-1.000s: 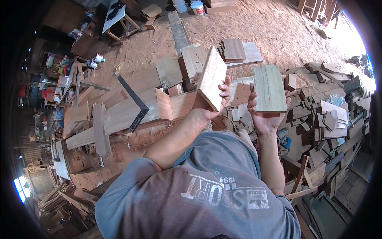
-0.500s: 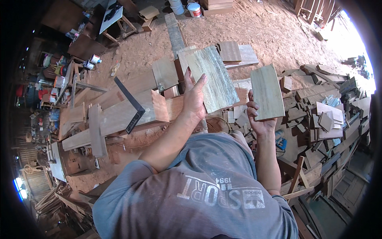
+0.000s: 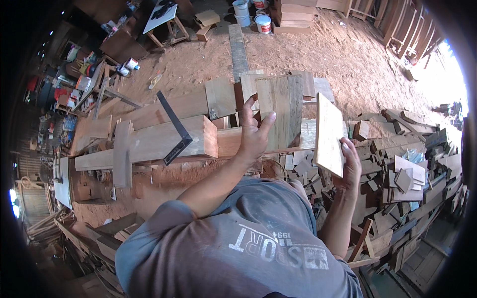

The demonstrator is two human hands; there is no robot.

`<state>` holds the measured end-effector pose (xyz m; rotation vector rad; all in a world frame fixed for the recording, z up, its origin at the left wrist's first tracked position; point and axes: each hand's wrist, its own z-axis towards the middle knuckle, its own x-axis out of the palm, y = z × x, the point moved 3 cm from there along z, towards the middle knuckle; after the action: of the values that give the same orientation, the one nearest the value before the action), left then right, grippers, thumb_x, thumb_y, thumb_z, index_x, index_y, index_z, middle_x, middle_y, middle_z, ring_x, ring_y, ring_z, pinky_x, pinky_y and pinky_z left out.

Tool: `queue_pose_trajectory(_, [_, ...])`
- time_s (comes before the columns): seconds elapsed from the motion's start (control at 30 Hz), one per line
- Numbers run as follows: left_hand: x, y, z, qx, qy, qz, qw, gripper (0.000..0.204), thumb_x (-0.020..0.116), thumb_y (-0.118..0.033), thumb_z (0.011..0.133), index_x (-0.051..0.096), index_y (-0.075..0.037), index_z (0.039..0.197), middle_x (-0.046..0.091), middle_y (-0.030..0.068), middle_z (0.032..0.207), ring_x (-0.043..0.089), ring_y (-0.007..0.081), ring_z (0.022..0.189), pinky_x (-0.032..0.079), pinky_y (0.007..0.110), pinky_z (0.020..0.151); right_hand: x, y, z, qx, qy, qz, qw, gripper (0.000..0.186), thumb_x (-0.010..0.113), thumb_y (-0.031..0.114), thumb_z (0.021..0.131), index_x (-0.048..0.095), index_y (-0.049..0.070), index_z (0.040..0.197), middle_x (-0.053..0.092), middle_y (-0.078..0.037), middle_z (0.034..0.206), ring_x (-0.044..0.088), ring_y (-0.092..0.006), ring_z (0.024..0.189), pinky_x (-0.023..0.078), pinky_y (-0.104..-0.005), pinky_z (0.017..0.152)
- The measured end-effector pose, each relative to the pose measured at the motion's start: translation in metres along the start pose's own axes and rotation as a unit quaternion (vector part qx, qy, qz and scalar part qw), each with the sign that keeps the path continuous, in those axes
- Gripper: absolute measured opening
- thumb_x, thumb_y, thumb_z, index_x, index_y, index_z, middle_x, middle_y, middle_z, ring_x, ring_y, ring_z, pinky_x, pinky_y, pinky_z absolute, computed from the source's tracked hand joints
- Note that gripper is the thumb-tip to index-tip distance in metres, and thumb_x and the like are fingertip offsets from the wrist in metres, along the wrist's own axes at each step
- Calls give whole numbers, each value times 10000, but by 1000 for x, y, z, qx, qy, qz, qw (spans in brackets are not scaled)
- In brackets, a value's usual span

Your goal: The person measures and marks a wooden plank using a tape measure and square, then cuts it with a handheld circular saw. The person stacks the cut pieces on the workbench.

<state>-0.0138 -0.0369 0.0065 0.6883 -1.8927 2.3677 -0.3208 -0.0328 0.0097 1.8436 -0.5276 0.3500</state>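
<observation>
"Closed on the pale board (image 3: 329, 134), three o'clock, our right hand (image 3: 351, 161) takes its edge, presumably sparing the broad side."
"And our left hand (image 3: 254, 136)?"
"Half-open at the streaked board (image 3: 281, 111), one o'clock; we cannot tell its hold. Black square (image 3: 178, 122): nine o'clock."

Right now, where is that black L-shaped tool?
In the head view, the black L-shaped tool lies across the thick wooden board, left of the left hand.

White bucket (image 3: 263, 22) beside stacked timber (image 3: 295, 16)
</observation>
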Motion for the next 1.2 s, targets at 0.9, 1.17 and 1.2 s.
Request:
queue_pose_trajectory(0.9, [-8,-6,-21,-70,165,273,945,374,676,-199,1103,634,43,1385,763,174,1259,703,196,1168,545,375,1020,89,37,-7,-340,79,-590,728,228,635,232,1111,627,41,1236,750,-258,926,763,-472,892,588,-528,749])
queue_pose_trajectory(1.17, [-12,-20,-18,-87,196,318,923,429,681,-199,1110,618,32,1466,728,140,1341,669,197,1246,520,342,1077,80,28,-23,-334,85,-570,746,285,630,284,1123,625,12,1211,745,-282,947,755,-499,890,567,-563,776])
queue_pose_trajectory(1.2, [-10,-20,-19,-80,214,345,910,417,683,-205,1108,628,26,1451,736,145,1319,679,201,1229,528,339,1061,73,17,-22,-309,104,-629,706,316,630,263,1144,616,-5,1308,764,-213,1053,753,-289,923,582,-451,833])
